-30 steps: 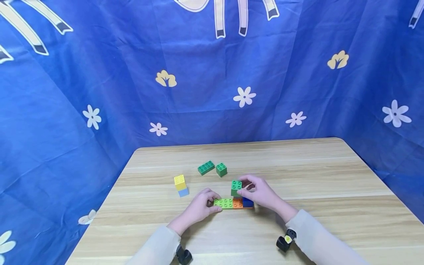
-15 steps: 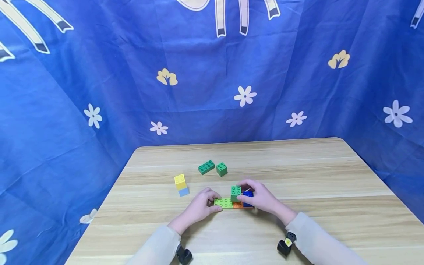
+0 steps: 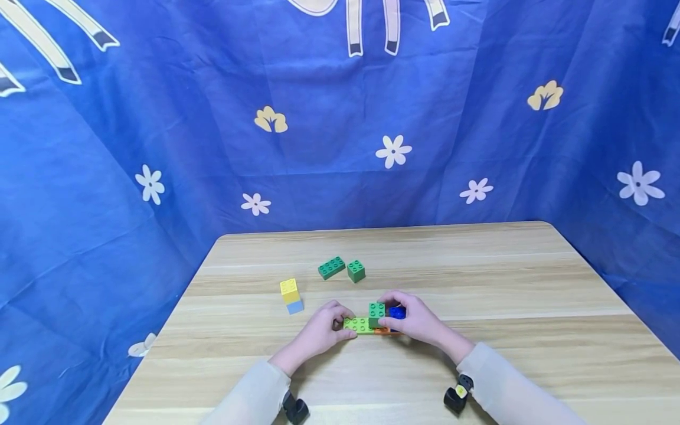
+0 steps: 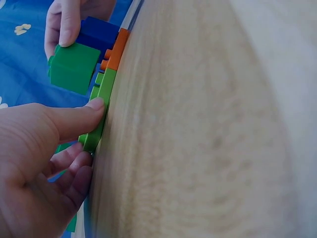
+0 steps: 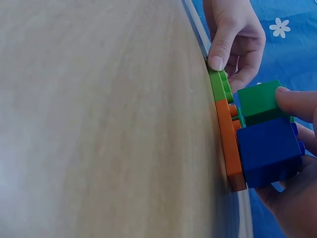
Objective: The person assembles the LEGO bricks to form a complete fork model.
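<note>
left hand (image 3: 323, 330) pinching flat lime-green plastic brick (image 3: 361, 326) on the table (image 3: 478, 271) | right hand (image 3: 417, 319) pinching boxy green plastic brick (image 3: 376, 316) just above lime's seam with flat orange plastic brick (image 5: 229, 146) | boxy one's lower, further left than a sec ago

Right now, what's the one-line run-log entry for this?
left hand: holds lime brick; right hand: holds green block, unseated; blue block: on orange brick

Block (image 3: 396, 313) on right end of brick row (image 3: 358, 326), block stack (image 3: 290, 294) left, two bricks (image 3: 332, 268) (image 3: 356, 271) behind
</note>
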Action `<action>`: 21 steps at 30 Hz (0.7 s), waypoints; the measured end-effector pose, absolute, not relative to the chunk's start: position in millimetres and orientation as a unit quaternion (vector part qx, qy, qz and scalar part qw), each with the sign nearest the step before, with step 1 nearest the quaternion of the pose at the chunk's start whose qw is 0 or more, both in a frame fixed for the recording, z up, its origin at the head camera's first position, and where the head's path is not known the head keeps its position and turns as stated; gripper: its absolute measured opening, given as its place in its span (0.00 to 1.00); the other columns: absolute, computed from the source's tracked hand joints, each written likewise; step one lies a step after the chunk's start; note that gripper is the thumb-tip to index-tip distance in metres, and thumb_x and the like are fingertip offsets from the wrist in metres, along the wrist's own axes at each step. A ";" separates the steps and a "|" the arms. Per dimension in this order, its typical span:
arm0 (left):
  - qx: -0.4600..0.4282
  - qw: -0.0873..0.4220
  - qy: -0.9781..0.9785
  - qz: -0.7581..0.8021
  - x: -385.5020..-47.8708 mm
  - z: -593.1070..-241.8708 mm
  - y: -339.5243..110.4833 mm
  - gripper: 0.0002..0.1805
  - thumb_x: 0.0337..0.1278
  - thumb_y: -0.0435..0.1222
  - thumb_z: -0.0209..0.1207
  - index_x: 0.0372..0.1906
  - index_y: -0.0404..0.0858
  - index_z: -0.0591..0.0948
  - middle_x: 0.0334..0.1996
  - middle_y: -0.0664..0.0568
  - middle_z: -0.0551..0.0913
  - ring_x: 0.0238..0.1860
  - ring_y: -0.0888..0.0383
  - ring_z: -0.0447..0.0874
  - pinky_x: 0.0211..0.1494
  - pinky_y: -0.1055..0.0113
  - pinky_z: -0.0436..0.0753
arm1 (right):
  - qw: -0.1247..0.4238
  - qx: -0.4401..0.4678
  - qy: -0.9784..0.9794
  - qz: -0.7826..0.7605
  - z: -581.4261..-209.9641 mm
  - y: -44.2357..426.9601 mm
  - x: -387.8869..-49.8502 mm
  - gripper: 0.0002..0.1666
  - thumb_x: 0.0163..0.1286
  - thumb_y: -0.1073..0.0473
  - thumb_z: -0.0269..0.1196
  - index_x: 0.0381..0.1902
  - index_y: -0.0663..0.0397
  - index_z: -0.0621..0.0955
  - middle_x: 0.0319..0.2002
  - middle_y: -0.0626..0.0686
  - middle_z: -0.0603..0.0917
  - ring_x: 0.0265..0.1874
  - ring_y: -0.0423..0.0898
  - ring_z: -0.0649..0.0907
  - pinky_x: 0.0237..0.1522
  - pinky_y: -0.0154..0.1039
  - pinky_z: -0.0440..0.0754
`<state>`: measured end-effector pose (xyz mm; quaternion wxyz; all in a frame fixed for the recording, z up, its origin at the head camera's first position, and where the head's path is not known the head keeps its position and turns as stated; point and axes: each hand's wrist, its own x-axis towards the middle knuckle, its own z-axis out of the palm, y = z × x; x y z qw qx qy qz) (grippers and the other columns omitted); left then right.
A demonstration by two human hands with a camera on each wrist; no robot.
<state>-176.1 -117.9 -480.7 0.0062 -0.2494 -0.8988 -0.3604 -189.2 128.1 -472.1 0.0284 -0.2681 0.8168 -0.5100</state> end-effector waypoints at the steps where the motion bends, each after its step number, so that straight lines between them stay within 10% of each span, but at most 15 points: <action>1: -0.249 0.006 -0.899 -0.360 -176.1 -480.8 -118.0 0.15 0.44 0.38 0.69 0.40 0.39 0.81 0.34 0.55 0.75 0.35 0.60 0.73 0.39 0.68 0.76 | 0.030 -0.268 0.817 -0.510 -471.7 127.7 -189.0 0.21 0.56 0.51 0.69 0.47 0.49 0.79 0.44 0.47 0.79 0.45 0.47 0.76 0.49 0.44 0.73; 21: -0.249 0.003 -0.898 -0.364 -178.0 -481.6 -118.7 0.16 0.44 0.38 0.69 0.40 0.39 0.81 0.33 0.56 0.74 0.34 0.60 0.72 0.38 0.69 0.75 | 0.040 -0.271 0.820 -0.503 -475.9 121.2 -192.2 0.20 0.56 0.52 0.69 0.46 0.49 0.80 0.37 0.44 0.80 0.37 0.43 0.78 0.41 0.36 0.76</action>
